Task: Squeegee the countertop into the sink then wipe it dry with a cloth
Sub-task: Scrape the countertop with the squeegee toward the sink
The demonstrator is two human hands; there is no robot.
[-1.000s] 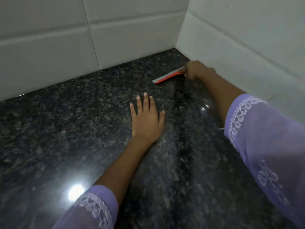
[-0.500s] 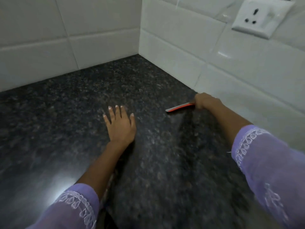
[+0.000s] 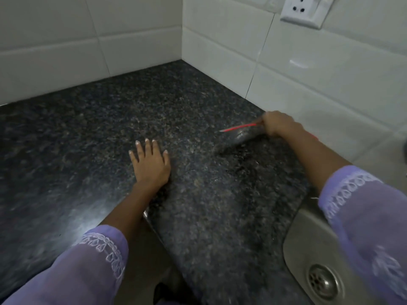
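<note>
R hand [image 3: 278, 125] is gripping the squeegee [image 3: 239, 128], fist closed on its handle, red blade edge pointing left and lying on the dark granite countertop [image 3: 110, 128] close to the white tiled wall [image 3: 308, 80]. Blade is blurred, so contact w/ the stone is probably there but hard to confirm. L hand [image 3: 150, 164] is resting flat, fingers spread, palm down mid-counter, holding nothing. Steel sink [image 3: 308, 238] w/ its drain [image 3: 322, 281] is sitting at lower right, under the R sleeve [image 3: 370, 216]. Wall socket [image 3: 305, 9] is showing top right.
</note>
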